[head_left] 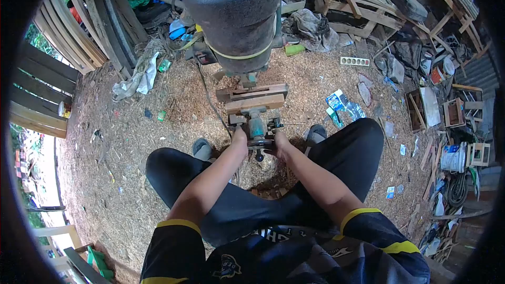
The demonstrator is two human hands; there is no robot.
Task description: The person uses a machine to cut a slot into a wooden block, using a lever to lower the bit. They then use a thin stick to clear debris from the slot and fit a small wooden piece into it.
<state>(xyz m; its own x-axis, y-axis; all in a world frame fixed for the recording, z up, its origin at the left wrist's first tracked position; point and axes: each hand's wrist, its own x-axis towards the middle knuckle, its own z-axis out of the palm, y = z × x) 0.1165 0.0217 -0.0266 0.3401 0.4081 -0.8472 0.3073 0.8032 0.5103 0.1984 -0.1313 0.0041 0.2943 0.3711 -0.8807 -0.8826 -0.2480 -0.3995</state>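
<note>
"What's between the hands?"

"A power tool (pixel 258 132). The left hand (pixel 240 138) is against its left side and the right hand (pixel 279 145) against its right."

"And ahead of them?"

"Wooden blocks (pixel 255 100) lie just beyond the tool, one on another. Beyond those is a motor (pixel 236 16). A cable (pixel 209 100) runs over the ground left of the blocks."

"Either side?"

"One shoe (pixel 202 148) is just left of the left hand and another shoe (pixel 316 133) just right of the right hand, both on the sawdust floor (pixel 126 147). Well ahead to the left lies a cloth (pixel 139 76), with planks (pixel 79 29) leaning behind it. Ahead to the right lies a socket strip (pixel 354 61). Crates (pixel 455 113) stand far right."
</note>
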